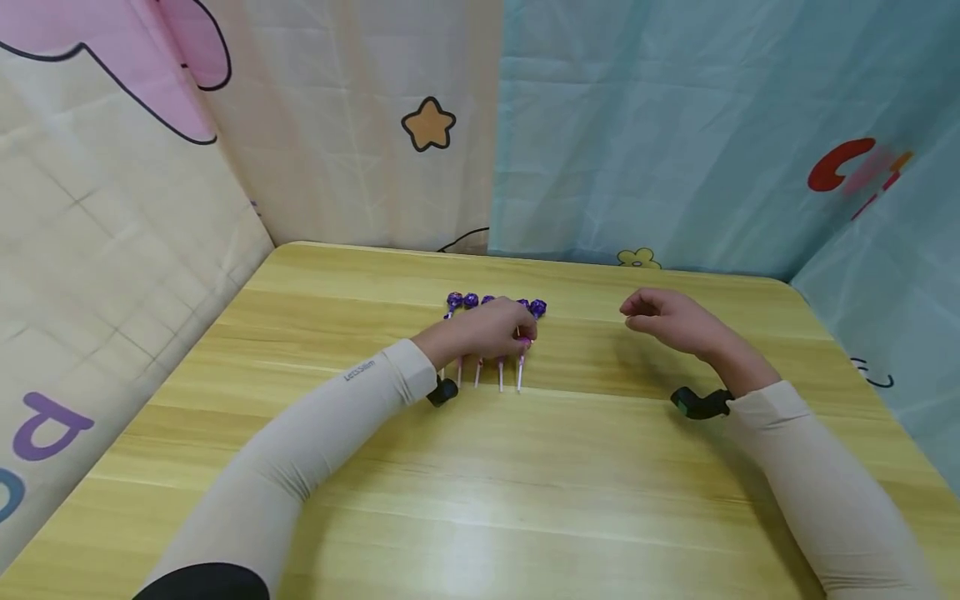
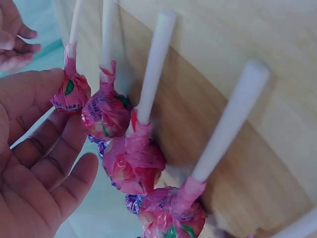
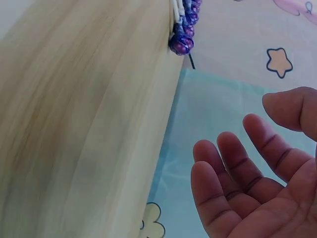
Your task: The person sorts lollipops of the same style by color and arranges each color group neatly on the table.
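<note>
My left hand reaches over a row of lollipops and pinches the head of the rightmost pink lollipop between thumb and fingers. Its white stick points toward me. Beside it, several more pink-wrapped lollipops lie side by side, their sticks also pointing my way. Just behind is a row of purple-wrapped lollipops, partly hidden by my left hand in the head view. Off to the right, my right hand hovers over the table with fingers loosely bent, holding nothing.
The wooden table has a light grain and rounded far corners. Behind it hang printed curtains, with another patterned cloth along the left side. Each wrist carries a small black camera, such as the right one.
</note>
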The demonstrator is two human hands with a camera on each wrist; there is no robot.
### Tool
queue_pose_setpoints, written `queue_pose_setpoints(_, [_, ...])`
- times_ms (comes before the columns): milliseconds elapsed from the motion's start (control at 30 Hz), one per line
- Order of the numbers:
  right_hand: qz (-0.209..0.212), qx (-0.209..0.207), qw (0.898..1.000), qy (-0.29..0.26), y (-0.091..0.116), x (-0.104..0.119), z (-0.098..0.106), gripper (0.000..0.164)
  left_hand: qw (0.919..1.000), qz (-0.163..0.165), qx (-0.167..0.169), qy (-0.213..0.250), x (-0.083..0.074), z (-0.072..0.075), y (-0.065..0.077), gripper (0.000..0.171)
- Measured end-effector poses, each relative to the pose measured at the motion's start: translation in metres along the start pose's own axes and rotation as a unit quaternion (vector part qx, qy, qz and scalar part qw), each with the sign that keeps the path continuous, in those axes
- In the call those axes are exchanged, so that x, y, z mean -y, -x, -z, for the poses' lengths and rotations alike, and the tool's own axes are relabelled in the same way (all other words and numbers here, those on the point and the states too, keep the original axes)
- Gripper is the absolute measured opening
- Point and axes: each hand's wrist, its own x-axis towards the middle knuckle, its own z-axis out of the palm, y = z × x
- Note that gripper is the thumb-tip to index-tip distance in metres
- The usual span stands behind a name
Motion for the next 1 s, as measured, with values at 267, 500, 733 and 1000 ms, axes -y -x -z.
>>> queue_pose_setpoints(267, [-0.005, -0.018, 0.999, 0.036, 0.024, 0.000, 0.009, 0.041, 0.9989, 0.011, 0.012, -0.045, 0.000, -0.005, -0.004, 0.012])
queue_pose_setpoints(500, [-0.004, -0.027, 0.999, 0.044, 0.033, -0.001, 0.009, 0.040, 0.9978, 0.000, 0.013, -0.065, 0.005, -0.008, -0.008, 0.014])
queue_pose_setpoints(733, [-0.011, -0.030, 0.998, 0.049, 0.041, -0.006, 0.010, 0.037, 0.9986, -0.008, 0.004, -0.052, 0.007, -0.006, -0.006, 0.012])
queue_pose_setpoints(1000, [-0.007, -0.030, 0.997, 0.076, 0.046, -0.017, 0.010, 0.034, 0.9988, -0.025, -0.013, -0.039, 0.008, 0.001, 0.001, 0.024])
